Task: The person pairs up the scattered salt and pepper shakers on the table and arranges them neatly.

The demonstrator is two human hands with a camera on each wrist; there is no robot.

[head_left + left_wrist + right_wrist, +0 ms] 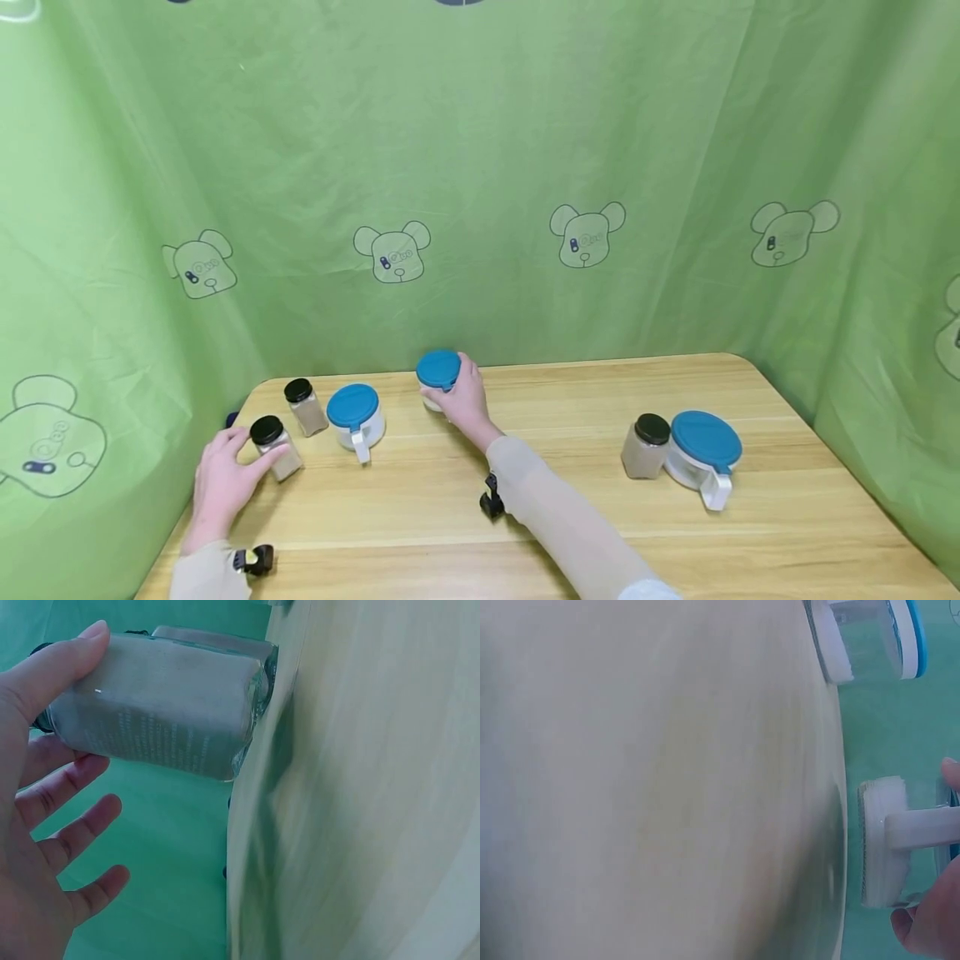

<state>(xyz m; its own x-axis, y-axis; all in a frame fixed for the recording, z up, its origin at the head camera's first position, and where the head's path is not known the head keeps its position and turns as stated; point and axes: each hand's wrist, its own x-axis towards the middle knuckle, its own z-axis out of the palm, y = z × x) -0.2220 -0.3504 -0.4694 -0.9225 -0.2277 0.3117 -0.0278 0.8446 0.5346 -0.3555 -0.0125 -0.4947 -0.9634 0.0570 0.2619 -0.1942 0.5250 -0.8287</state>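
Note:
At the left of the table, my left hand pinches a clear spice jar with a black lid between thumb and index finger; the other fingers spread apart. A second black-lidded jar stands just behind it. Near the back edge, my right hand grips a seasoning pot with a blue lid around its sides near the lid. White contents and a white handle show in the right wrist view, where a narrow gap appears between pot and tabletop. Another blue-lidded pot stands between the hands.
On the right side of the table, a black-lidded jar stands against a larger blue-lidded pot with a white handle. A green curtain with bear prints hangs behind the table and at both sides.

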